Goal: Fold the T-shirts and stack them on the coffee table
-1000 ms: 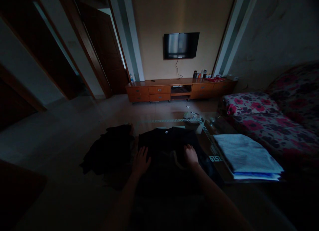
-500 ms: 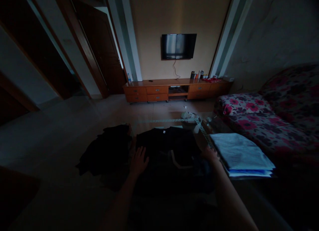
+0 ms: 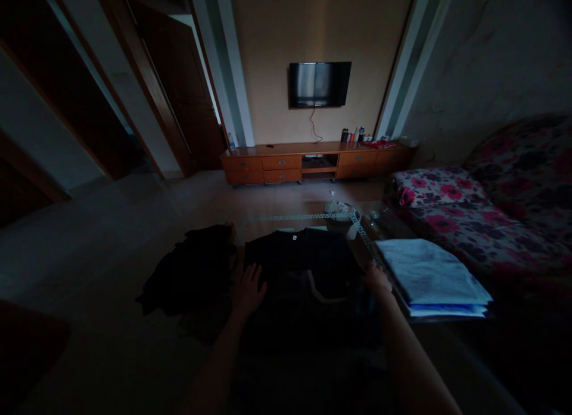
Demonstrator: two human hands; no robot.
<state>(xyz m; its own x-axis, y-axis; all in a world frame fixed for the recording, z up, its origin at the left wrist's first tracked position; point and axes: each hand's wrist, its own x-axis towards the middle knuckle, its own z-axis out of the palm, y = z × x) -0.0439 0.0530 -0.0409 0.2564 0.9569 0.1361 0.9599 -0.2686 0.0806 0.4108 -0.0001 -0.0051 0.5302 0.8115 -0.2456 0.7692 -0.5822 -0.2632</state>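
Observation:
A black shirt [image 3: 299, 266] lies spread flat on a glass-topped table [image 3: 384, 224] in front of me, its neck label at the far end. My left hand [image 3: 248, 293] rests open and flat on the shirt's left side, fingers spread. My right hand [image 3: 378, 279] is at the shirt's right edge, beside a folded pile of light clothes [image 3: 431, 276]; its fingers look curled at the dark fabric, though the dim light hides the grip. A light drawstring shows on the dark cloth between my hands.
A heap of dark clothes [image 3: 192, 269] lies left of the shirt. A floral sofa [image 3: 482, 218] stands at the right. Beyond are a wooden TV cabinet [image 3: 313, 160], a wall-mounted TV [image 3: 319, 84] and a dark doorway at the left.
My right hand slid from the middle of the shirt out to its right edge next to the folded pile. The left hand stayed put.

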